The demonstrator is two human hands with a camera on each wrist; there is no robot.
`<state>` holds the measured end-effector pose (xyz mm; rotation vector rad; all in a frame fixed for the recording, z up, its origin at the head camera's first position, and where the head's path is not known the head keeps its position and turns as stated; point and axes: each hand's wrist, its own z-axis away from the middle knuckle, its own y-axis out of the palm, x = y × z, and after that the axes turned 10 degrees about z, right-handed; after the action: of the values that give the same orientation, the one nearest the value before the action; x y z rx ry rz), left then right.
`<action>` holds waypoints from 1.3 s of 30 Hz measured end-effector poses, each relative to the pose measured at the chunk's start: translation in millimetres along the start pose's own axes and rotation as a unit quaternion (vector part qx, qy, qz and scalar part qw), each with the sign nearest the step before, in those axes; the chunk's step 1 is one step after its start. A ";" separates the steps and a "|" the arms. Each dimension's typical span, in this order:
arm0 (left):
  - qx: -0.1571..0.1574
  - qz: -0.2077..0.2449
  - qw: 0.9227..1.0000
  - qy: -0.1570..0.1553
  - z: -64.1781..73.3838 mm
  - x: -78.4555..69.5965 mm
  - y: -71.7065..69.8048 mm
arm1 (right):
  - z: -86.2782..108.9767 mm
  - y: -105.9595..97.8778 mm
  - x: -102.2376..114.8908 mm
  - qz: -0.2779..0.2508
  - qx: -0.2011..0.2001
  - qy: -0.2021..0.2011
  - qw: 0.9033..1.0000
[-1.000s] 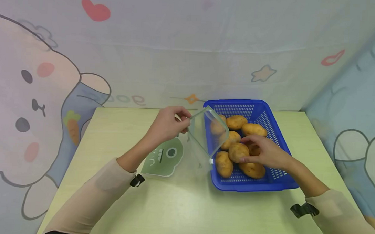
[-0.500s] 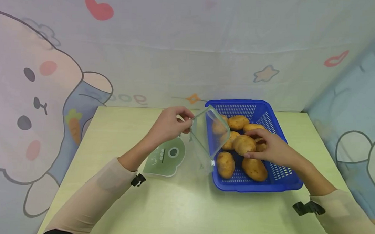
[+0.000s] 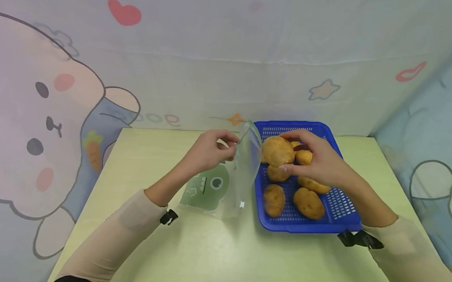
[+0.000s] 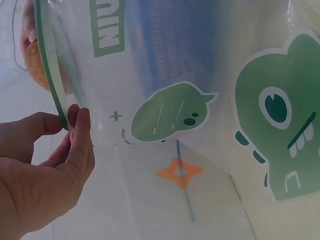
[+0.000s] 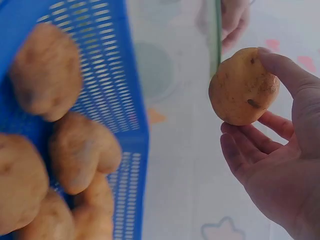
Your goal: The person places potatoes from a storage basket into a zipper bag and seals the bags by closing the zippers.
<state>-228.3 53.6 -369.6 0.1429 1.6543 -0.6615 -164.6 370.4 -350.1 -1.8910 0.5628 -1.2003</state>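
My left hand pinches the green-edged rim of a clear zip bag between thumb and fingertips; green cartoon prints show on the bag in the left wrist view. A potato is held between the thumb and fingers of my right hand, raised over the blue basket. In the right wrist view that potato is close to the bag's rim; whether they touch I cannot tell. Several potatoes lie in the basket below, some partly hidden by my right hand.
The basket stands on a pale yellow table, right of the bag. A flat green dinosaur print lies left of the bag's mouth. Behind the table hangs a cartoon-printed cloth, with more cloth at the right.
My right hand has lifted the potato out of the pile and carried it up and left towards the bag. The bag's mouth has narrowed in the head view; my left hand keeps its grip.
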 end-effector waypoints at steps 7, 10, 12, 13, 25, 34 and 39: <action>0.015 -0.007 1.000 -0.010 -0.2 -1.2 1.1 | -5.3 -3.4 8.3 0.002 -0.040 -0.032 0.999; 0.014 -0.010 1.000 -0.012 -0.1 -1.1 2.6 | -5.9 -1.3 12.3 0.002 -0.042 -0.037 0.998; 0.011 -0.013 1.000 -0.011 -0.5 -1.0 3.5 | -7.5 2.1 15.0 0.004 -0.038 -0.041 0.998; 0.010 -0.014 1.000 -0.010 -0.7 -1.1 3.8 | -8.6 4.5 16.3 0.007 -0.034 -0.042 0.998; 0.001 -0.007 1.000 -0.016 -0.2 -7.4 5.4 | -20.1 35.2 18.7 0.013 -0.003 -0.048 0.999; -0.003 -0.001 1.000 -0.020 -3.5 -7.4 6.4 | -24.8 44.0 13.7 0.047 -0.013 -0.081 0.996; 0.002 0.046 0.998 -0.034 -8.3 -6.1 9.3 | -19.0 42.8 9.1 0.046 -0.035 -0.066 0.996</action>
<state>-230.0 67.0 -366.6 0.1969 1.5705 -0.5932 -175.3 331.8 -376.1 -1.9648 0.6205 -1.0011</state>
